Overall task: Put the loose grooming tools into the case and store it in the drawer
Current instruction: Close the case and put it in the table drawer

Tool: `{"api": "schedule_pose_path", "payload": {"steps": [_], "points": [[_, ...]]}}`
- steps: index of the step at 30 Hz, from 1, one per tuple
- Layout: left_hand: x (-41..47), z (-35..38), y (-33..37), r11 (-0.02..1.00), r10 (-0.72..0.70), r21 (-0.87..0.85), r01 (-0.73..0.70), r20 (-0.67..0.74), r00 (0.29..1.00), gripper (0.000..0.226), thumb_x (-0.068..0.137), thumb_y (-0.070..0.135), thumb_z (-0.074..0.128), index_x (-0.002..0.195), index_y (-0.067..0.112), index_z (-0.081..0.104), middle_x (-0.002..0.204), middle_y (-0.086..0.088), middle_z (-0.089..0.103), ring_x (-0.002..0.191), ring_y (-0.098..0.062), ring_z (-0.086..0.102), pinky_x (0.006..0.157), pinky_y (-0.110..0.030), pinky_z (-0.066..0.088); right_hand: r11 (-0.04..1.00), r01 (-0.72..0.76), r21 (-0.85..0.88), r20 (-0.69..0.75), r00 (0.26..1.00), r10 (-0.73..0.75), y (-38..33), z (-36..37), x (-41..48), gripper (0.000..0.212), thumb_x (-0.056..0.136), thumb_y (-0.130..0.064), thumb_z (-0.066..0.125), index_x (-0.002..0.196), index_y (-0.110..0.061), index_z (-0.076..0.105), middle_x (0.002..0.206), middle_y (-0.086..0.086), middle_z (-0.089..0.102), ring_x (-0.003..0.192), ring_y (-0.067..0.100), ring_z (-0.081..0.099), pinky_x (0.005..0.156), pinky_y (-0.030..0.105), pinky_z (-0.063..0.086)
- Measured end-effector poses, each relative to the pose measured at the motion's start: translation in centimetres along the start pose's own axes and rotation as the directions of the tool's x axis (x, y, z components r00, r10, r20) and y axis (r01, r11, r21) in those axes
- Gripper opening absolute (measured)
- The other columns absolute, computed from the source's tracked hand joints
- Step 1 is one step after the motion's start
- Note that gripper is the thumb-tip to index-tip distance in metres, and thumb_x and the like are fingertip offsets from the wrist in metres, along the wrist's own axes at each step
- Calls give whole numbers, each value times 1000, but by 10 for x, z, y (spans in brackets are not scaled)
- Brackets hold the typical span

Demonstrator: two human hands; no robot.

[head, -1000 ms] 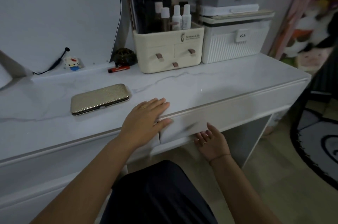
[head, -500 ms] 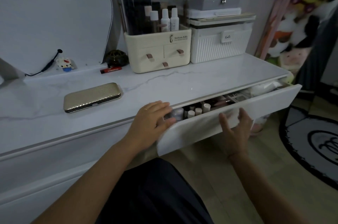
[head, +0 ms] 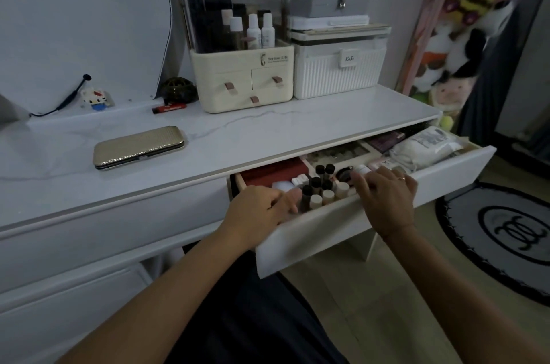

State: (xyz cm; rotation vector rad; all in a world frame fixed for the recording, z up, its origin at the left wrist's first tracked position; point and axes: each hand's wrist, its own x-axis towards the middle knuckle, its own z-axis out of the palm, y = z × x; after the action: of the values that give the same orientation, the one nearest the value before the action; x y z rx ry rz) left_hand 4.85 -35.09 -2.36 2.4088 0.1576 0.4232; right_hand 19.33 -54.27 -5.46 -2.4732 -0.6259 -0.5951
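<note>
Left hand [head: 262, 212]: fingers curled over the near-left corner of the drawer [head: 342, 226] front, apparently gripping its top edge; thumb side is toward the small bottles [head: 323, 191]. Right hand [head: 387, 200]: draped over the same front edge further right, fingers spread and loosely bent over the contents. I cannot tell whether it pinches anything; nothing visible in it.

Drawer is pulled well out from under the vanity top [head: 268, 137]. Inside: upright capped bottles at the near edge between my two hands, a red box [head: 276, 171] at the left rear, a white pouch [head: 422, 149] toward the right end. Crowded.

Case [head: 138, 147]: gold, textured, closed, lying flat on the vanity top toward its left front edge, well apart from both hands. No loose grooming tools seen on the top; judged already packed.

Handling estimate: case looks rigid, slim, light to moderate; embossed shell should give decent friction. Best hold is across the short width, thumb on one long edge, fingers on the other, so the seam is pressed shut.

Risk: free space in the drawer is scarce; the bottles could topple if the case is slid in carelessly. The clearest slot appears to be atop the red box.
</note>
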Motion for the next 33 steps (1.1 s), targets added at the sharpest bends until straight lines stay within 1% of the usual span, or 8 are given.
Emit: {"api": "schedule_pose_path", "payload": {"steps": [4, 9, 18, 22, 24, 27, 29, 33], "points": [[-8, 8, 22, 995, 61, 66, -68, 105, 993, 58, 92, 56, 35, 71, 18, 74, 50, 22, 59, 51, -1, 56, 61, -25, 47, 999, 34, -2, 10, 999, -34, 12, -16, -14, 67, 85, -63, 16, 58, -17, 56, 63, -3, 50, 65, 17, 46, 74, 33, 33], [-15, 16, 36, 991, 105, 60, -115, 148, 983, 62, 87, 63, 31, 69, 19, 71, 50, -1, 64, 43, -7, 57, 58, -30, 53, 999, 27, 24, 8, 1000, -27, 22, -30, -29, 69, 86, -62, 18, 52, -13, 54, 53, -3, 48, 53, 14, 44, 64, 31, 33], [-19, 17, 28, 984, 152, 73, -161, 125, 980, 61, 89, 63, 30, 73, 22, 71, 59, 0, 67, 55, -8, 62, 65, -36, 54, 996, -15, 86, 40, 999, 11, 13, -47, -36, 73, 86, -65, 23, 56, -7, 55, 54, 9, 55, 51, 21, 49, 48, 28, 33], [-13, -11, 4, 993, 102, 60, -99, -45, 994, 61, 86, 68, 28, 78, 25, 70, 65, 5, 66, 61, -4, 60, 67, -35, 52, 976, 126, 179, 68, 988, -140, -23, -41, -18, 68, 82, -69, 21, 60, -13, 51, 57, 4, 52, 53, 20, 48, 52, 35, 41], [-9, -32, -15, 998, 70, 6, -70, -146, 987, 55, 88, 62, 36, 83, 19, 70, 75, 2, 69, 72, -9, 63, 71, -32, 51, 939, 183, 293, 98, 971, -220, -50, -34, 0, 54, 81, -65, 32, 67, -17, 53, 66, -1, 53, 62, 14, 49, 57, 28, 40], [-6, -72, -44, 999, 47, 13, -46, -318, 947, 36, 91, 44, 45, 96, 17, 69, 96, 2, 67, 93, -12, 60, 78, -17, 42, 852, 154, 500, 190, 940, -282, -99, -18, 26, 31, 84, -46, 54, 98, -19, 60, 97, -5, 58, 87, 6, 54, 76, 21, 41], [-6, -100, -62, 999, -4, 35, 21, -440, 898, 37, 90, 43, 47, 102, 16, 68, 102, 3, 63, 99, -13, 56, 81, -21, 40, 813, 104, 574, 294, 900, -323, -132, -2, 42, 44, 85, -42, 56, 119, -15, 53, 118, -3, 55, 106, 8, 52, 88, 22, 41], [-11, -143, -111, 951, -269, -41, 306, -595, 757, 38, 95, 41, 47, 119, 14, 60, 125, -6, 55, 116, -23, 50, 96, -35, 39, 793, 27, 608, 492, 772, -403, -192, 43, 69, 65, 83, -50, 55, 136, -15, 39, 140, -1, 43, 124, 10, 44, 102, 27, 37]]}}
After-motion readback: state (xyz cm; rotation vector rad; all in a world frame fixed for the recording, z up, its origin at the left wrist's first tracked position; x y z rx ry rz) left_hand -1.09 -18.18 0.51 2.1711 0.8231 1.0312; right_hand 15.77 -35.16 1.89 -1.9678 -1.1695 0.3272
